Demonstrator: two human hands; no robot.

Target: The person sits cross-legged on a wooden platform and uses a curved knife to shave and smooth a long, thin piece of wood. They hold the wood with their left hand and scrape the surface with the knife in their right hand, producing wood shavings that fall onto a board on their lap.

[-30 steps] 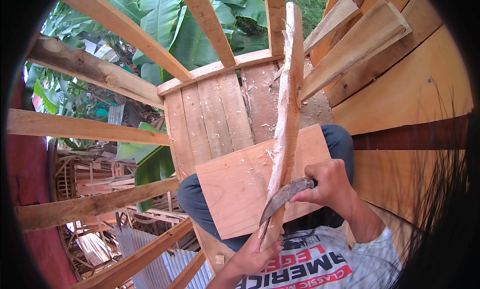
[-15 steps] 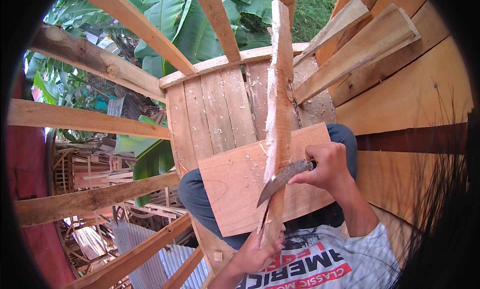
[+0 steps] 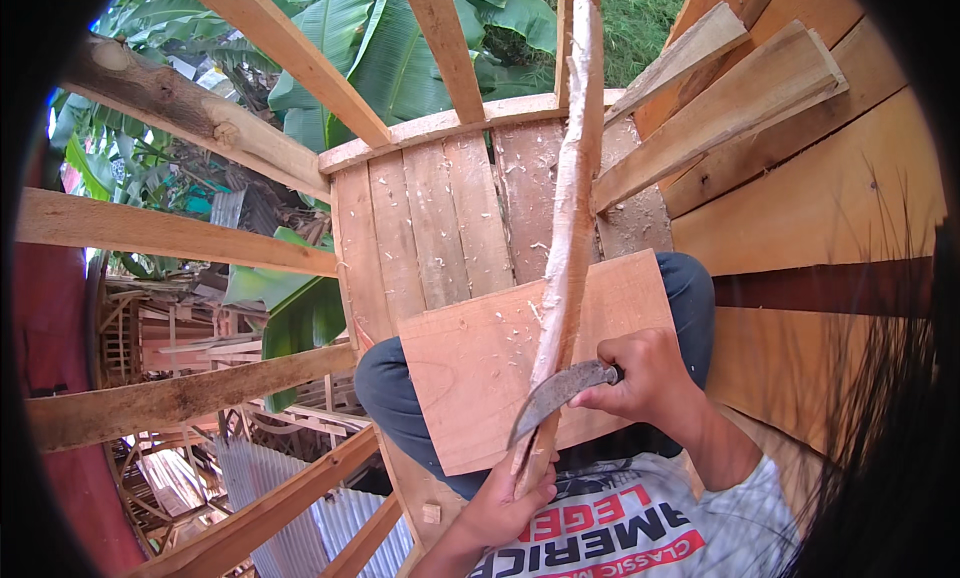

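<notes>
A long, rough-edged wooden strip (image 3: 572,208) stands tilted away from me, its pale left edge freshly cut. My left hand (image 3: 508,498) is closed round its lower end, close to my shirt. In my right hand (image 3: 648,378) is a curved knife (image 3: 560,396), gripped by its dark handle. The blade lies across the strip a little above my left hand, its tip pointing down and left. Beneath the strip, a flat square board (image 3: 480,368) rests across my lap. Small shavings lie on the board.
Plank flooring (image 3: 430,218) with scattered shavings stretches ahead. Two loose wood pieces (image 3: 720,118) lean at the far right by a plank wall (image 3: 820,198). Slanted wooden rails (image 3: 190,393) surround the left side, with banana leaves (image 3: 380,68) and corrugated sheets (image 3: 350,538) beyond.
The knife and my right hand have moved down along the strip toward me. The strip's far end has shifted right, and its lower end is slightly lower.
</notes>
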